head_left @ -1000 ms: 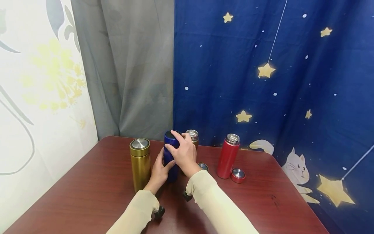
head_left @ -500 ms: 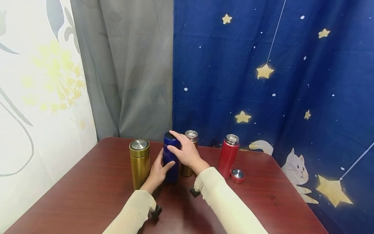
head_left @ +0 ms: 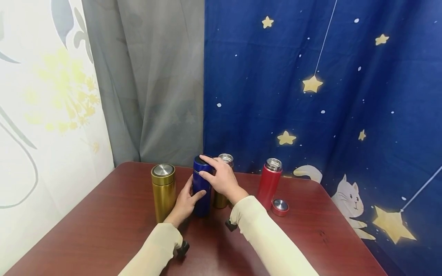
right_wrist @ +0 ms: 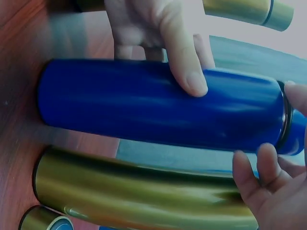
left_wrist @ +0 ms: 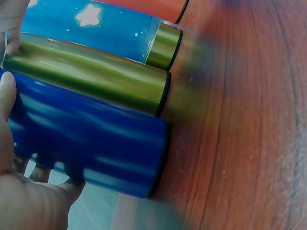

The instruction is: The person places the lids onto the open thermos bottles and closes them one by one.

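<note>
A blue thermos bottle [head_left: 202, 203] stands upright on the table. My left hand [head_left: 184, 201] grips its body from the left, with the thumb [right_wrist: 184, 72] lying along the near side. My right hand [head_left: 224, 178] holds the bottle's blue lid [right_wrist: 298, 132], fingers curled round its edge and over the top. A dark ring shows between lid and body in the right wrist view. Just right of it stands an open gold thermos [head_left: 220, 201], partly behind my right hand. Its loose gold lid [left_wrist: 164, 45] sits on the table, hidden from the head view by my right arm.
Close to my left hand stands a second gold thermos [head_left: 164, 197] with its lid on. To the right, an open red thermos [head_left: 268, 188] has a red lid [head_left: 280, 207] beside its base. Curtains hang behind the reddish-brown table [head_left: 103, 218].
My right wrist and forearm have swung to the right while the fingers stay at the blue lid. The gold lid has gone behind that arm. My left hand keeps its grip.
</note>
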Tool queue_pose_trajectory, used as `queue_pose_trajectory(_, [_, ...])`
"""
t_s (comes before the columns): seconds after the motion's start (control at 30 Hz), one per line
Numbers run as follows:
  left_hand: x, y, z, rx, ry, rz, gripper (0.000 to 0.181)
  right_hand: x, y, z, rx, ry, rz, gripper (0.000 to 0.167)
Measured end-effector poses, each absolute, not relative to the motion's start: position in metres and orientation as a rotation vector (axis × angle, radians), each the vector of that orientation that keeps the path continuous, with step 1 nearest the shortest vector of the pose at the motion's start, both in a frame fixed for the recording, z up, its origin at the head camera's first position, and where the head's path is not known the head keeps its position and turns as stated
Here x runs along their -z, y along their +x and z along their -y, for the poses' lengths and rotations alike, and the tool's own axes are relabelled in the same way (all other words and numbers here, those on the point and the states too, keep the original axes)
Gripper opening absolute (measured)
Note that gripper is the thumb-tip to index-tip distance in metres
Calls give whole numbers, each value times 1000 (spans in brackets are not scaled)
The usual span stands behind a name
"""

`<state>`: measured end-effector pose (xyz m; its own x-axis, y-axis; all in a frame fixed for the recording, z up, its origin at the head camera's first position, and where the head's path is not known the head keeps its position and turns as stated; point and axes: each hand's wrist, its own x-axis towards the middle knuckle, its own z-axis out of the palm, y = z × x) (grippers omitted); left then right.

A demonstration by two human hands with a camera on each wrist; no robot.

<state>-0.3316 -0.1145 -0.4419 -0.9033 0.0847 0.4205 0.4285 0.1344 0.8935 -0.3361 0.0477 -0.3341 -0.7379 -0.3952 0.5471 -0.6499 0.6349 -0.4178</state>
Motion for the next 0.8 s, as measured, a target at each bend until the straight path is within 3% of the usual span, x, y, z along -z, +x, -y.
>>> queue_pose_trajectory(0.33, [441, -323, 105, 1720, -435, 2059, 76, 341, -328, -31, -796, 596, 2367, 54])
queue_pose_trajectory(0.8, [443, -320, 102, 1642, -299, 2054, 82, 344, -324, -20, -709, 476, 2311, 56])
